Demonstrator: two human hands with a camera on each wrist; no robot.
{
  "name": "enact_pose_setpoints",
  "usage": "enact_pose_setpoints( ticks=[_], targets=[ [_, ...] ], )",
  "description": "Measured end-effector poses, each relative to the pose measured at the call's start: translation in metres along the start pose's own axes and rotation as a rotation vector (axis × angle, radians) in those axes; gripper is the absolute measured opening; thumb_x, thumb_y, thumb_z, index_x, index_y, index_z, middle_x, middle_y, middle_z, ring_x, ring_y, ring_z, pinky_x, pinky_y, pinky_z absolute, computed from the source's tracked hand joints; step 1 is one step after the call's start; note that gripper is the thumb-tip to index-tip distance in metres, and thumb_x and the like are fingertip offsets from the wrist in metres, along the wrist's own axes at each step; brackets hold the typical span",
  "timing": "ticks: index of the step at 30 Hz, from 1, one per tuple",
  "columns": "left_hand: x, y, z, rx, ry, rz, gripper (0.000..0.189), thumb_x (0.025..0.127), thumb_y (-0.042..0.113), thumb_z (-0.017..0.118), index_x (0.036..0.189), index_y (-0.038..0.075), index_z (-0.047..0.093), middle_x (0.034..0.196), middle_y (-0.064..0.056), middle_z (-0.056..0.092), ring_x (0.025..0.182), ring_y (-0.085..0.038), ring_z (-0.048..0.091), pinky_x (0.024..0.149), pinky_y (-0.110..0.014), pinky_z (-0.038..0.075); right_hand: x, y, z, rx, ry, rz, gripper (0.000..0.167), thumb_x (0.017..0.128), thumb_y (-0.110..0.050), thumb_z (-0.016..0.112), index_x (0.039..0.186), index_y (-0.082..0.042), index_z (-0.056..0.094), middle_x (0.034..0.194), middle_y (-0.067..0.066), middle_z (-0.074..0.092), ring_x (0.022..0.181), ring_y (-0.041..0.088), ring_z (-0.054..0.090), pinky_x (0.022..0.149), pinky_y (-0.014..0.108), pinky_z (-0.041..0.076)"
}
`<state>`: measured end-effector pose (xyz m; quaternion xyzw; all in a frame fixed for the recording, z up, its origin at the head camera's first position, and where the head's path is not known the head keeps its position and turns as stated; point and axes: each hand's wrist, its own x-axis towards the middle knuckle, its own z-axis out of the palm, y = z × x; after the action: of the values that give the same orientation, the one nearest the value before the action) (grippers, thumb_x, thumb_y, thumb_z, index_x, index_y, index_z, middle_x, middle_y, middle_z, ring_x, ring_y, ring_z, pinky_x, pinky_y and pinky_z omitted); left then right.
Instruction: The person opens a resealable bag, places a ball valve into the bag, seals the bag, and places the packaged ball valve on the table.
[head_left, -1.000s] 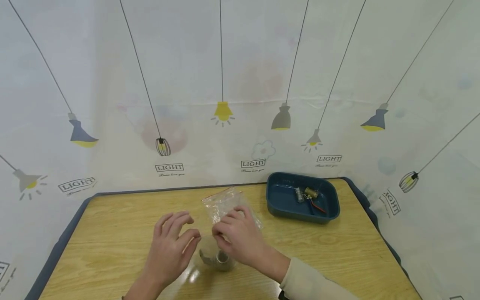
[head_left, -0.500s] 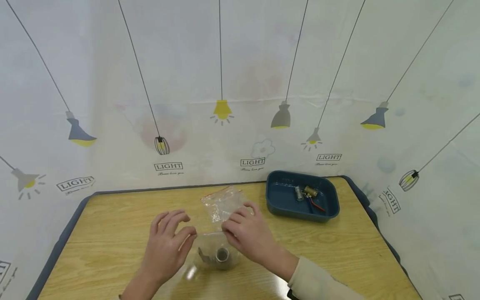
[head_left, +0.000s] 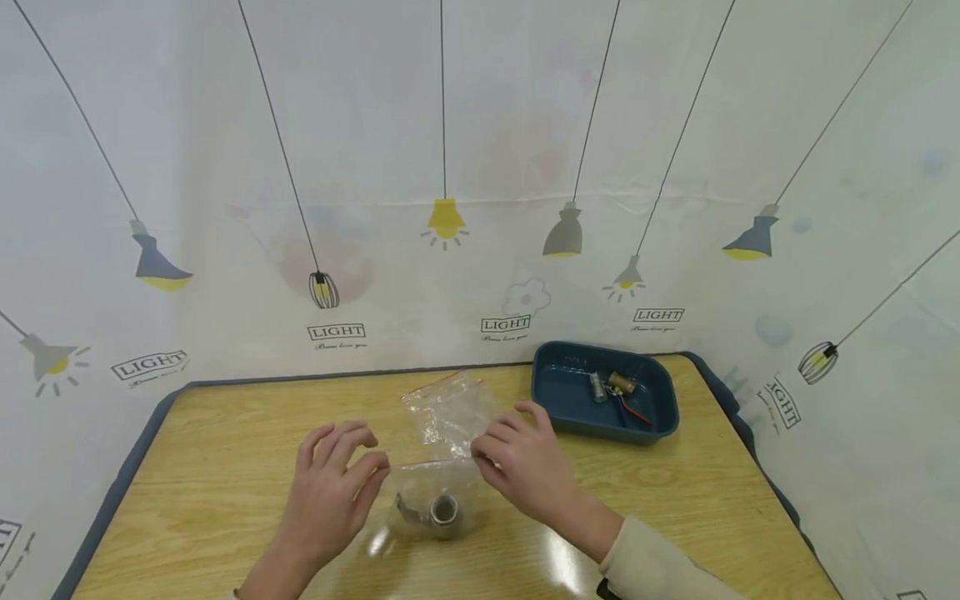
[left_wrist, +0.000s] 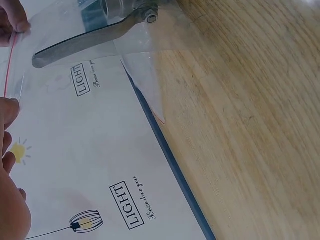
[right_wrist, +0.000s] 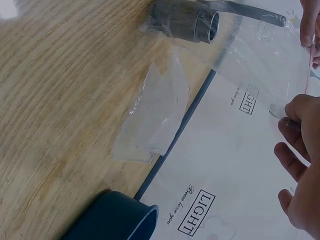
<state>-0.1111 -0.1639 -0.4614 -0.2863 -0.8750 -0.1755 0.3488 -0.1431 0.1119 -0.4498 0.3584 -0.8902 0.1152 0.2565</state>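
Between my two hands stands a clear zip bag (head_left: 412, 481), its top seam with a red line stretched level. Inside it sits a metal valve (head_left: 444, 510), a round threaded body with a long flat lever (left_wrist: 85, 45); some of its body is blurred by the plastic. My left hand (head_left: 330, 492) pinches the left end of the seam between thumb and forefinger. At the opposite end, my right hand (head_left: 528, 467) pinches the seam, its other fingers loosely bent. In the right wrist view the valve body (right_wrist: 182, 21) hangs low in the bag, close to the table.
A second clear zip bag (head_left: 446, 412) lies on the wooden table (head_left: 225, 467) just behind the held one. At the back right stands a blue tray (head_left: 570, 417) with several small metal fittings and a red lever (head_left: 635, 410). A printed curtain (head_left: 405, 283) borders the table.
My right hand has slid to the right along the bag's top edge, away from my left hand, uncovering more of the bag and valve. The left hand has shifted slightly left.
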Motion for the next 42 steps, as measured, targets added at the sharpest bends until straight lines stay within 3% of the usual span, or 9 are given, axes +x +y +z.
enact_pose_setpoints(
  ticks=[6,14,22,34,42],
  targets=[
    [-0.0016,-0.0013,0.0028,0.01,0.02,0.023,0.039,0.105,0.034,0.039,0.084,0.017,0.066,0.097,-0.002,0.062,0.109,-0.027,0.057,0.099,-0.053,0.034,-0.0035,0.0056,0.0001,-0.002,0.048,0.0,0.009,0.084,-0.022,0.074,0.081,-0.028,0.068,0.083,-0.014,0.068,0.085,0.01,0.063,0.1,0.048,0.041],
    [-0.0066,-0.0032,0.0063,0.052,-0.034,0.004,0.039,0.106,0.035,0.035,0.088,0.018,0.066,0.097,0.0,0.064,0.108,-0.025,0.058,0.101,-0.053,0.034,-0.0055,0.0075,-0.0009,0.006,0.036,0.006,0.007,0.086,-0.024,0.073,0.083,-0.029,0.068,0.083,-0.014,0.068,0.086,0.011,0.062,0.099,0.048,0.04],
    [-0.0075,-0.0013,0.0078,0.057,0.021,0.032,0.037,0.105,0.031,0.038,0.087,0.016,0.066,0.093,0.003,0.068,0.106,-0.025,0.061,0.098,-0.054,0.037,-0.0071,0.0088,-0.0012,-0.003,0.045,0.006,0.009,0.084,-0.025,0.075,0.081,-0.027,0.067,0.081,-0.014,0.068,0.085,0.011,0.062,0.098,0.048,0.041],
    [-0.0044,0.0033,0.0093,0.026,0.061,0.017,0.037,0.105,0.032,0.039,0.085,0.017,0.067,0.089,0.005,0.07,0.103,-0.025,0.062,0.097,-0.055,0.037,-0.0084,0.0095,-0.0037,-0.023,-0.045,0.031,0.008,0.091,-0.029,0.067,0.085,-0.027,0.063,0.086,-0.013,0.066,0.092,0.011,0.061,0.101,0.047,0.039],
    [-0.0043,0.0037,0.0092,0.027,0.064,0.01,0.037,0.105,0.032,0.039,0.084,0.017,0.067,0.088,0.005,0.07,0.103,-0.025,0.062,0.097,-0.055,0.036,-0.0085,0.0088,-0.0047,-0.011,-0.054,0.05,0.01,0.091,-0.029,0.068,0.083,-0.027,0.062,0.086,-0.013,0.066,0.092,0.011,0.059,0.1,0.046,0.039]
  ],
)
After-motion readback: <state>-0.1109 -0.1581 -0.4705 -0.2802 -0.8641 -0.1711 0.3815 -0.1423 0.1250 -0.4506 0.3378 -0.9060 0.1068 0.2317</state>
